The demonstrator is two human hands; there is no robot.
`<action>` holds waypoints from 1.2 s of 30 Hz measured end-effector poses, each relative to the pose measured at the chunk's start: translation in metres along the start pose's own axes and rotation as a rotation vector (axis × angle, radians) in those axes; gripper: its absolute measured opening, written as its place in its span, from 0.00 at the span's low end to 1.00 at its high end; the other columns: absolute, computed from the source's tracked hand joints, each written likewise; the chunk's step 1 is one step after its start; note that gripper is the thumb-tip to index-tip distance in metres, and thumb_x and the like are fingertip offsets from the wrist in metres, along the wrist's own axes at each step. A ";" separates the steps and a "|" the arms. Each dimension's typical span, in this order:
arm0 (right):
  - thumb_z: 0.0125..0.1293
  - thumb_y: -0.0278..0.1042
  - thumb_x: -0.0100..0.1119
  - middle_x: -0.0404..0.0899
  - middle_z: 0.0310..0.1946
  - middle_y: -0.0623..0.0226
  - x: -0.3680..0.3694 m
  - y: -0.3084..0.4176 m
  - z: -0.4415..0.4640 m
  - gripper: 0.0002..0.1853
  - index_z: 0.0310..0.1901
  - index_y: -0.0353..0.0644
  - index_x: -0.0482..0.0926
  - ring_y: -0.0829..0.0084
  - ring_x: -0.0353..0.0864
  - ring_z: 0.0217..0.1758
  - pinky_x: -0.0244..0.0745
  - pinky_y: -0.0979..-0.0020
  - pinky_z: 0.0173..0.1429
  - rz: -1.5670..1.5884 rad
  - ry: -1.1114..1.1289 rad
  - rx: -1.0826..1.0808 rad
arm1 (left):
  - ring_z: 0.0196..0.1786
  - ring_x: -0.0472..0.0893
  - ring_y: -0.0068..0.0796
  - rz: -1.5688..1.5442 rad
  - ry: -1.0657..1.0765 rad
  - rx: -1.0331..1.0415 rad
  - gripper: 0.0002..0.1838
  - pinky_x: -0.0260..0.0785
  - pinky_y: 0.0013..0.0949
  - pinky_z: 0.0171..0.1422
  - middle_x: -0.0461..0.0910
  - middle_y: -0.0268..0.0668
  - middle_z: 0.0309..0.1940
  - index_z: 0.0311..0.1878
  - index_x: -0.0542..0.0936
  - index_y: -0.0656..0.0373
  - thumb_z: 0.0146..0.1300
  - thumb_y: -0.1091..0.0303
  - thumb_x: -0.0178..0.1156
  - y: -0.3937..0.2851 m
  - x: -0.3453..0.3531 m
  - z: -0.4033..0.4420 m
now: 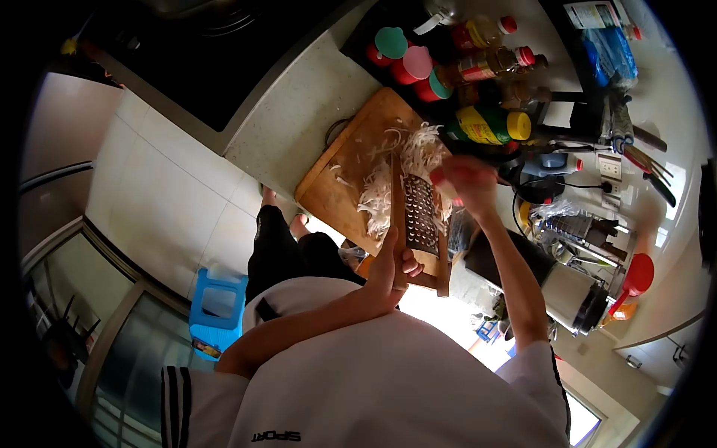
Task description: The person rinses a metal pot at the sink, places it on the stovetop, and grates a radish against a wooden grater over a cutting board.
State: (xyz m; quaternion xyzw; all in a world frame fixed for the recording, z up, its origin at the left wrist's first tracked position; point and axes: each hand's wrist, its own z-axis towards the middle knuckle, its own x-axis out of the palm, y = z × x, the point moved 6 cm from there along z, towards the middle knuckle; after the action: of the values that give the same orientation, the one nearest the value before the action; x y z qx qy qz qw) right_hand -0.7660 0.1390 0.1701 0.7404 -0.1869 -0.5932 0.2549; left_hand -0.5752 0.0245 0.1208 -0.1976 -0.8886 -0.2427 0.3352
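Note:
A wooden-framed grater (420, 213) with a perforated metal plate leans over a wooden cutting board (328, 190). My left hand (392, 272) is closed around the near end of its frame. At the upper right of the metal plate is my right hand (474, 185), smeared by motion. Its fingers are curled around a reddish piece of vegetable (439, 176), whose exact kind is too blurred to make out. Pale shreds (422, 149) lie heaped on the board beyond and beside the grater, with more shreds (377, 198) to its left.
Jars with green and pink lids (413, 64), sauce bottles (493, 63) and a yellow-capped bottle (485, 125) stand behind the board. A black cooktop (179, 67) lies at upper left. A rice cooker (571, 299) is at right. A blue stool (216, 313) stands on the floor.

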 end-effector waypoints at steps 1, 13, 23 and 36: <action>0.52 0.25 0.65 0.84 0.35 0.66 -0.009 0.013 -0.020 0.06 0.33 0.41 0.84 0.73 0.83 0.39 0.77 0.72 0.46 0.100 0.058 -0.004 | 0.19 0.60 0.26 -0.002 -0.008 0.001 0.26 0.65 0.34 0.47 0.58 0.29 0.13 0.22 0.63 0.52 0.69 0.42 0.47 -0.001 0.000 -0.001; 0.49 0.26 0.67 0.83 0.32 0.62 0.042 0.015 -0.010 0.07 0.33 0.39 0.83 0.72 0.83 0.35 0.77 0.73 0.42 0.244 -0.096 -0.313 | 0.23 0.59 0.30 0.054 0.013 0.016 0.29 0.62 0.34 0.53 0.56 0.30 0.12 0.19 0.62 0.52 0.69 0.41 0.44 -0.010 0.001 0.002; 0.51 0.30 0.68 0.83 0.33 0.64 0.028 -0.003 -0.017 0.09 0.35 0.39 0.83 0.73 0.81 0.37 0.75 0.74 0.46 0.200 -0.114 -0.162 | 0.24 0.63 0.32 0.027 0.129 -0.024 0.29 0.61 0.36 0.55 0.61 0.31 0.11 0.19 0.62 0.52 0.72 0.43 0.37 -0.004 0.008 0.015; 0.53 0.27 0.67 0.83 0.29 0.69 0.021 -0.054 0.007 0.06 0.34 0.39 0.84 0.82 0.79 0.32 0.75 0.77 0.41 0.558 -0.231 -0.087 | 0.22 0.61 0.25 0.090 0.068 -0.020 0.25 0.57 0.27 0.35 0.59 0.28 0.13 0.22 0.63 0.51 0.71 0.44 0.44 -0.007 0.021 -0.040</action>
State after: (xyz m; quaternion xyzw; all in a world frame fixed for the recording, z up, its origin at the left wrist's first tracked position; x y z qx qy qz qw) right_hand -0.7695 0.1687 0.1204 0.5765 -0.3852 -0.5880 0.4165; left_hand -0.5734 0.0002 0.1596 -0.2321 -0.8645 -0.2430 0.3737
